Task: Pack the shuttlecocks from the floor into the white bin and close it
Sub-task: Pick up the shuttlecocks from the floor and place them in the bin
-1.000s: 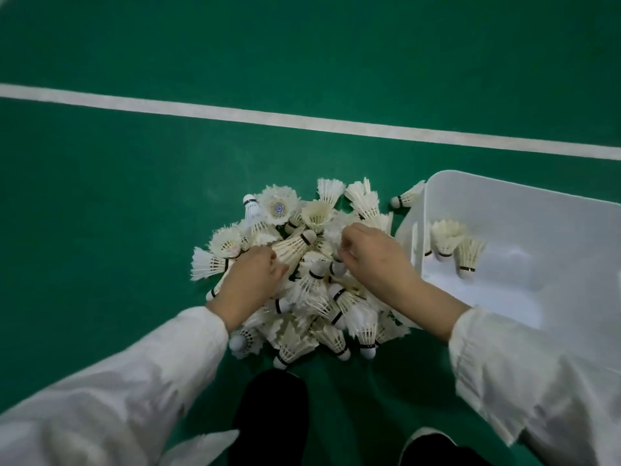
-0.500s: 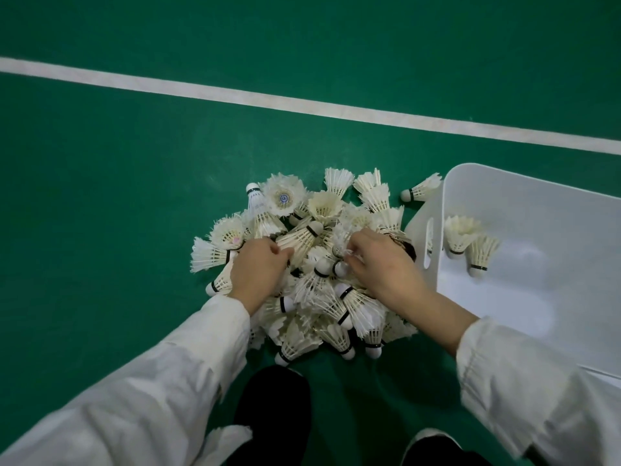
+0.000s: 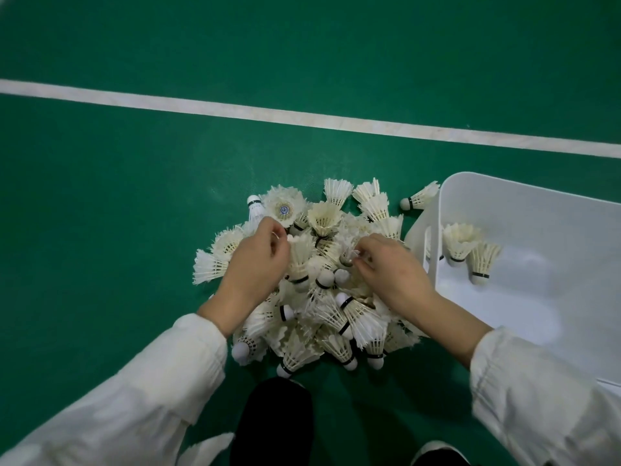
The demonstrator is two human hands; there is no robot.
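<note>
Grips in the feathered heap.
My left grip (image 3: 258,264) pinched the stiff feather skirt of a shuttlecock (image 3: 300,260); my right grip (image 3: 395,274) pinched a second shuttlecock (image 3: 351,254), atop the pile (image 3: 363,322) on the green floor (image 3: 134,230), beside the smooth white bin (image 3: 554,223).

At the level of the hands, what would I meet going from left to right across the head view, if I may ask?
The left hand → right hand → white bin, its left wall → two shuttlecocks inside it.
</note>
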